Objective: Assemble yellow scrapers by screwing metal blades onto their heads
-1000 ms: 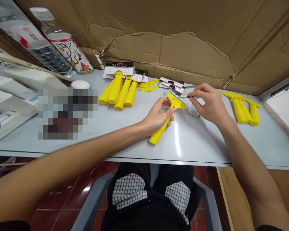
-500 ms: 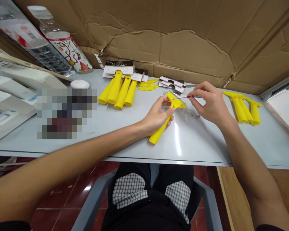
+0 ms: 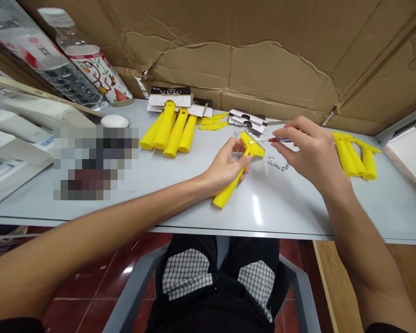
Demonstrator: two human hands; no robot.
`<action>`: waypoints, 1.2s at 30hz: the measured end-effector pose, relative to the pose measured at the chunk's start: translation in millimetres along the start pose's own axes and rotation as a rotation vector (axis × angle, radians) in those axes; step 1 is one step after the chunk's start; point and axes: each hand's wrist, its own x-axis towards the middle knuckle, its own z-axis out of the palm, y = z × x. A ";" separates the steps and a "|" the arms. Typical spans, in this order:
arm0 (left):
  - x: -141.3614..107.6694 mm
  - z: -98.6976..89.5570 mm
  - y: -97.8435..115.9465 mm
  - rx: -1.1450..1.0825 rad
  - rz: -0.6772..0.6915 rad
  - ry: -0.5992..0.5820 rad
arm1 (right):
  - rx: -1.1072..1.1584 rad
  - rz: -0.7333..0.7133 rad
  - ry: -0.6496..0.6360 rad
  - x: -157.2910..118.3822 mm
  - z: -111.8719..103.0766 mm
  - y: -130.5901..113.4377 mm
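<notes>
My left hand is closed around the neck of a yellow scraper, whose wide head points up and to the right. In my right hand is a screwdriver with a red part near the shaft; its tip meets the left side of the scraper head. Small loose screws and nuts lie on the table just right of the head. Behind it rest thin metal pieces and a stack of folded cards.
Carded yellow scrapers lie left of centre, beside loose yellow strips. More yellow scrapers stand at the right. Bottles and a white oval object are at the left. Cardboard backs the grey table.
My right hand has turned and shifted slightly to the right, still gripping the screwdriver against the scraper head. My left hand and the scraper have barely moved.
</notes>
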 end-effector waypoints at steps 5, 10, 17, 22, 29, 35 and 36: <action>0.5 -0.2 -0.7 0.002 0.001 0.006 | 0.064 -0.004 0.008 0.8 -4.9 -4.4; 1.0 -0.7 -2.2 -0.005 0.010 -0.005 | 0.136 -0.032 0.046 1.8 -0.2 -8.9; 0.5 -0.5 -1.3 -0.018 0.002 0.011 | 0.215 0.065 -0.014 1.1 2.2 -9.9; 0.4 0.0 -0.5 -0.051 -0.017 0.021 | 0.286 0.110 0.076 3.5 0.8 -11.9; -0.3 -0.5 0.6 -0.056 -0.027 0.006 | 0.342 0.108 0.056 4.7 0.7 -12.3; 0.7 -0.1 0.1 -0.069 -0.038 0.028 | 0.346 0.056 0.075 4.8 3.0 -9.5; 0.7 0.1 -0.2 -0.072 -0.040 0.032 | 0.326 0.050 0.095 4.9 4.3 -8.2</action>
